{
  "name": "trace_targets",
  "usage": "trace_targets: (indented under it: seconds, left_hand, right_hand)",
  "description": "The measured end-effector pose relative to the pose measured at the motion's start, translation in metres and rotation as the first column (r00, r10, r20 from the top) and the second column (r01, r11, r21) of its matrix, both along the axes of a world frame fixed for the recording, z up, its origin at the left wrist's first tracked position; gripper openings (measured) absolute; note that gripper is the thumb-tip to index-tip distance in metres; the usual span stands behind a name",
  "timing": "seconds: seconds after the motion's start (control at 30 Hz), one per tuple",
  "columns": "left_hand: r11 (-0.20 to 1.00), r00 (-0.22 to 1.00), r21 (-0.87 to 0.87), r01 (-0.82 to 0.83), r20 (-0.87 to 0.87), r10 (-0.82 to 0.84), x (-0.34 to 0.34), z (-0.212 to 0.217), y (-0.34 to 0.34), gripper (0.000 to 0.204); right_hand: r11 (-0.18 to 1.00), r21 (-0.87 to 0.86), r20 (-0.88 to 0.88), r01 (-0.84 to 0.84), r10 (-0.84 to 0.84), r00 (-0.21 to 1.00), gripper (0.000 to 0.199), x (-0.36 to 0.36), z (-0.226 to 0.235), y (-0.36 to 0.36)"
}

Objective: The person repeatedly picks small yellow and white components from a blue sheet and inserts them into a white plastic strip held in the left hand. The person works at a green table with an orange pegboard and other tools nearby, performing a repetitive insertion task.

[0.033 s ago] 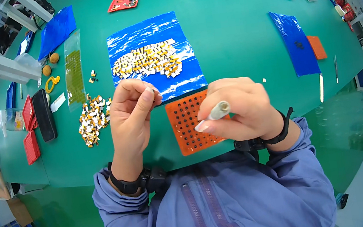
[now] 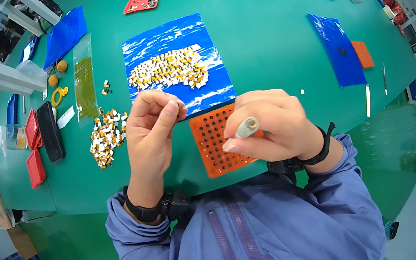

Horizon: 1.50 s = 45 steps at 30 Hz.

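My left hand (image 2: 151, 132) is raised over the table with thumb and forefinger pinched together. A tiny dark bit shows at its fingertips, too small to make out. My right hand (image 2: 277, 125) grips a pale pen-shaped tool (image 2: 246, 127), its round end facing up and its lower tip hidden by my fingers. Beneath the right hand lies an orange tray (image 2: 213, 167) with rows of small dark round pieces in its holes; the hand covers part of it. Beyond both hands, many small white-and-yellow pieces (image 2: 170, 69) are spread on a blue sheet (image 2: 163, 36).
Left of my left hand is a loose pile of white-and-brown pieces (image 2: 107, 139). Farther left are a black case (image 2: 50, 132), red trays (image 2: 36, 169) and yellow scissors (image 2: 57, 96). A red tray (image 2: 133, 7) stands at the back; a blue sheet (image 2: 338, 53) and tweezers (image 2: 385, 78) lie right.
My right hand and the pen-shaped tool have shifted slightly to the left, and the tool's tilt has changed a little. My left hand has barely moved.
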<state>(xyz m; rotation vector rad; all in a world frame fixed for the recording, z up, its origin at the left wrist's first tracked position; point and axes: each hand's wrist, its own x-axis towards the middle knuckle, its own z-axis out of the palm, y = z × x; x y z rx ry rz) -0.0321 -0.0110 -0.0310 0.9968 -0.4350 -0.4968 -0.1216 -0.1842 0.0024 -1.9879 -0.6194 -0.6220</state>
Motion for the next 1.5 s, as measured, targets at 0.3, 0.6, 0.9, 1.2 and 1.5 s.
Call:
trace_targets:
  seconds: [0.3,0.6,0.9,1.2,1.5]
  left_hand:
    - [0.997,0.999,0.072,-0.007,0.047,0.004,0.002,-0.002,0.001,0.004]
    - [0.859,0.918,0.442,-0.260,0.389,0.078,0.034,0.009,0.028,0.005]
    - [0.287,0.547,0.715,-0.637,0.682,-0.485,0.064,0.024,0.071,0.008]
    - [0.389,0.473,0.775,-0.499,0.619,-0.627,0.087,0.004,-0.018,0.012]
    - [0.429,0.472,0.795,-0.429,0.602,-0.644,0.092,-0.005,-0.021,0.012]
  right_hand:
    - [0.999,0.036,-0.004,-0.031,0.031,1.000,0.021,0.002,-0.002,0.005]
    - [0.800,0.590,-0.179,0.104,0.005,0.984,0.010,-0.001,-0.005,-0.022]
    - [0.713,0.698,-0.243,0.067,0.149,0.958,0.010,-0.004,-0.011,-0.027]
    - [0.588,0.809,-0.214,-0.018,0.322,0.922,0.016,0.001,-0.011,-0.033]
    - [0.651,0.757,-0.286,0.056,0.253,0.924,0.011,0.001,-0.014,-0.032]
